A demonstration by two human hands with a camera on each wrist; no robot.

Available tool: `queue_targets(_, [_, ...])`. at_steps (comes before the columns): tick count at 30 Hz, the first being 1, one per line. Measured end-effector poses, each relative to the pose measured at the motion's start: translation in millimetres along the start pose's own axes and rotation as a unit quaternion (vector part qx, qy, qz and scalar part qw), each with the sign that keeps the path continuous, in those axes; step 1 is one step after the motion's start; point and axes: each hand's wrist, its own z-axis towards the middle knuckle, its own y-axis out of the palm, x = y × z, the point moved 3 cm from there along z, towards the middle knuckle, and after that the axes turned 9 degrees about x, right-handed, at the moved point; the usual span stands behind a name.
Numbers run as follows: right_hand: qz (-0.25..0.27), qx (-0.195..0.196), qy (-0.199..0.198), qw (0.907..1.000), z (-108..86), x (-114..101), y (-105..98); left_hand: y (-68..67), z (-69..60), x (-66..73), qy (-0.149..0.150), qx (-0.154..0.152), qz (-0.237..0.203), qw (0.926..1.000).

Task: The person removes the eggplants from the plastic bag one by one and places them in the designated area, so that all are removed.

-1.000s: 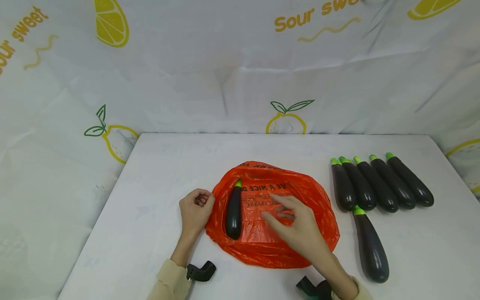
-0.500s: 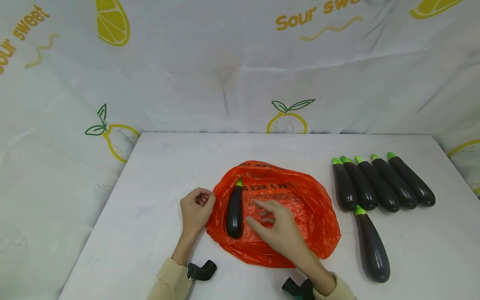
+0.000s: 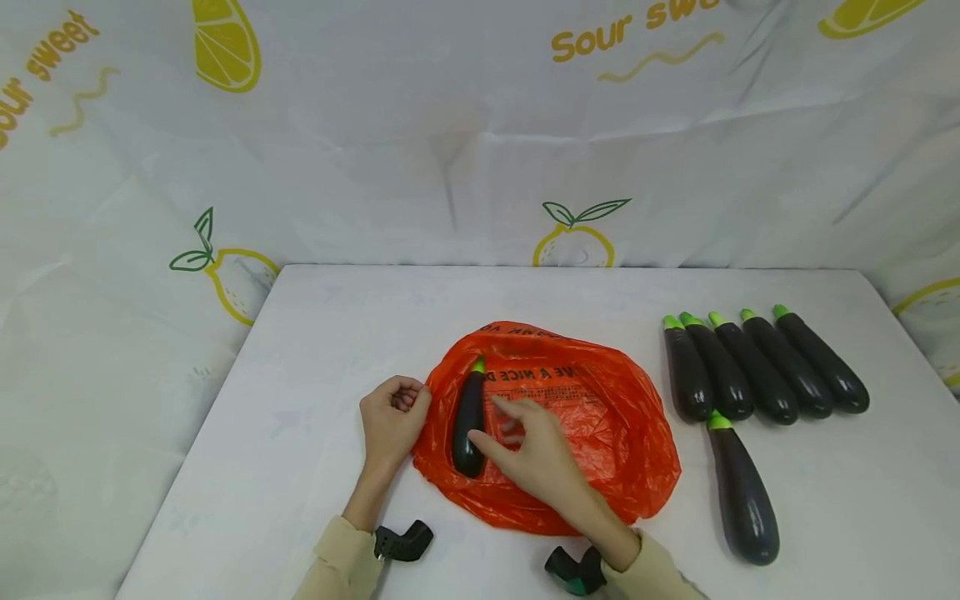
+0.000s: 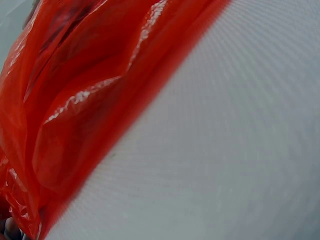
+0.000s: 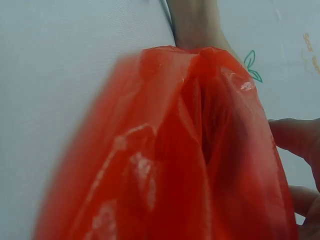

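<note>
A red plastic bag [image 3: 647,433] lies spread on the white table, its mouth facing up. Inside, along the left part, rests a dark eggplant [image 3: 467,412] with a green stem end. My left hand [image 3: 392,427] pinches the bag's left edge between thumb and curled fingers. Over the bag, my right hand [image 3: 534,457] hovers with fingers spread, its thumb tip overlapping the eggplant; contact cannot be made out. Red film [image 4: 95,100] fills the upper left of the left wrist view. In the right wrist view, the bag's film [image 5: 160,165] hides most of the right fingers [image 5: 295,136].
Several eggplants [image 3: 761,375] lie side by side in a slanted row to the right of the bag. One more eggplant [image 3: 744,496] sits nearer, its stem end close to that row. A lemon-printed cloth [image 3: 360,150] hangs behind the white table [image 3: 337,333].
My right hand has moved left across the bag, from its middle to beside the eggplant within. My left hand stays at the bag's left edge.
</note>
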Motion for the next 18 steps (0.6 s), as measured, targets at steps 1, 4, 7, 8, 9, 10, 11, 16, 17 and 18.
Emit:
queue_targets(1, [-0.002,0.0,-0.002,1.0,0.4,-1,1,-0.1,0.0,0.1,0.0,0.001,0.0,1.0])
queue_targets(4, [-0.005,0.001,-0.011,0.9999,1.3,-2,3,-0.1,0.0,0.2,-0.001,0.002,0.002,1.0])
queue_targets(7, [-0.003,-0.001,-0.009,1.0,1.8,-3,6,0.1,0.1,0.4,-0.001,0.004,0.006,1.0])
queue_targets(8, [-0.002,-0.003,-0.007,1.0,1.7,-3,8,0.2,0.1,0.5,0.0,0.004,0.006,1.0])
queue_targets(9, [0.001,-0.005,-0.006,1.0,1.7,-3,9,0.3,0.2,0.6,0.001,0.004,0.007,1.0])
queue_targets(10, [0.003,-0.007,-0.005,1.0,1.8,-3,10,0.4,0.3,0.6,0.001,0.005,0.007,1.0])
queue_targets(11, [0.005,-0.01,-0.003,0.9999,1.8,-3,12,0.5,0.3,0.6,0.002,0.006,0.006,1.0])
queue_targets(16, [0.018,-0.02,-0.014,0.9995,1.4,-1,16,0.6,0.4,0.7,0.007,0.007,0.009,0.9999])
queue_targets(17, [0.019,-0.022,-0.014,0.9995,1.3,-1,17,0.6,0.3,0.7,0.008,0.008,0.01,0.9999])
queue_targets(18, [0.02,-0.024,-0.014,0.9994,1.2,-1,17,0.5,0.2,0.8,0.009,0.008,0.011,0.9999])
